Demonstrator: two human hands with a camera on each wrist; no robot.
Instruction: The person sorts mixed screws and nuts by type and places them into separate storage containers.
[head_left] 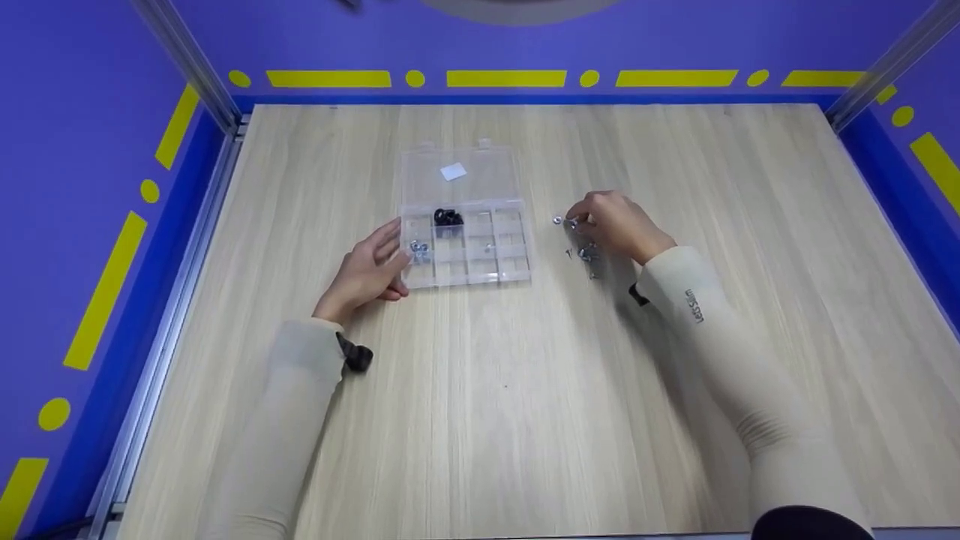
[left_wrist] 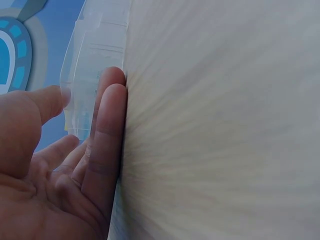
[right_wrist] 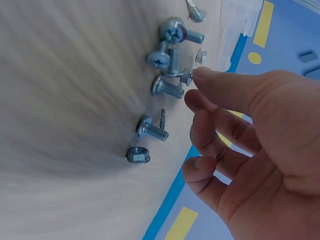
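Observation:
A clear plastic compartment box [head_left: 469, 283] lies with its lid [head_left: 420, 176] folded back. My left hand [head_left: 364, 274] rests against its left side, fingers mostly straight; in the left wrist view the thumb [left_wrist: 52, 102] touches its upper edge. Black small parts [head_left: 448, 218] fill one compartment, and silver-blue hardware [head_left: 420, 251] sits in another. Right of the box, my right hand [head_left: 615, 225] pinches a flange nut [right_wrist: 187, 76] between thumb and forefinger. Beside it lie several bolts [right_wrist: 167, 89], another flange nut [right_wrist: 138, 155] and a small screw [right_wrist: 162, 120].
A white label [head_left: 453, 172] is on the lid. The pale wooden tabletop [head_left: 480, 420] runs to blue walls [head_left: 510, 52] with yellow marks. A metal frame rail [head_left: 180, 300] borders its left edge.

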